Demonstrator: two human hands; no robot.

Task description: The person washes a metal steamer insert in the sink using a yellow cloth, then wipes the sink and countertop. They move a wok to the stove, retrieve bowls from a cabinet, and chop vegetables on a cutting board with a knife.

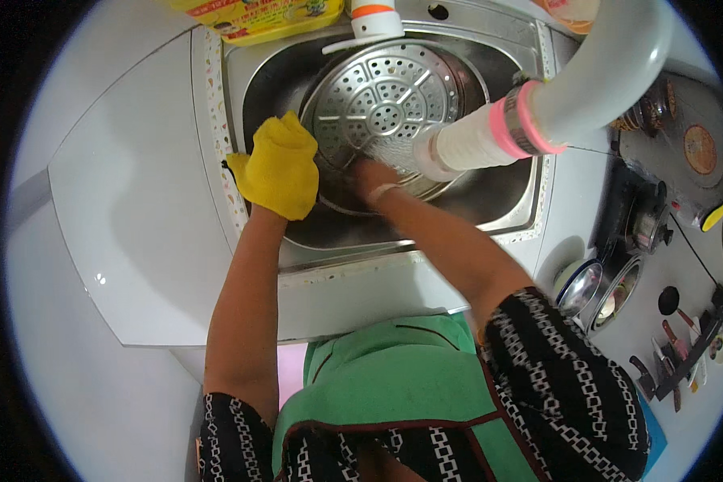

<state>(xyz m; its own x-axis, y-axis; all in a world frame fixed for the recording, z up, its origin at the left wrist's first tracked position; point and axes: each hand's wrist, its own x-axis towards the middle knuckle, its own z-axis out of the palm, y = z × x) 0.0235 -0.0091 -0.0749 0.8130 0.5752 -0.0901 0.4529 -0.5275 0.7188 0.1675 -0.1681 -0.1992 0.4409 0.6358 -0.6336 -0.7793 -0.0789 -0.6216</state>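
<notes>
A round metal steamer tray, full of holes, rests tilted in or against a larger round metal vessel in the steel sink. A yellow cloth mitt covers my left hand to the wrist, beside the vessel's left rim; its fingers are hidden. Bare and smeared by motion, my right hand reaches into the lower part of the vessel below the tray. Water runs from the wide white spout close by. Whether the right hand grips anything does not show.
A grey pipe with a pink collar arches in over the sink's right side. Behind the sink are a yellow container and a white fitting. White counter lies left. Bowls, a lidded pot and several knives are at right.
</notes>
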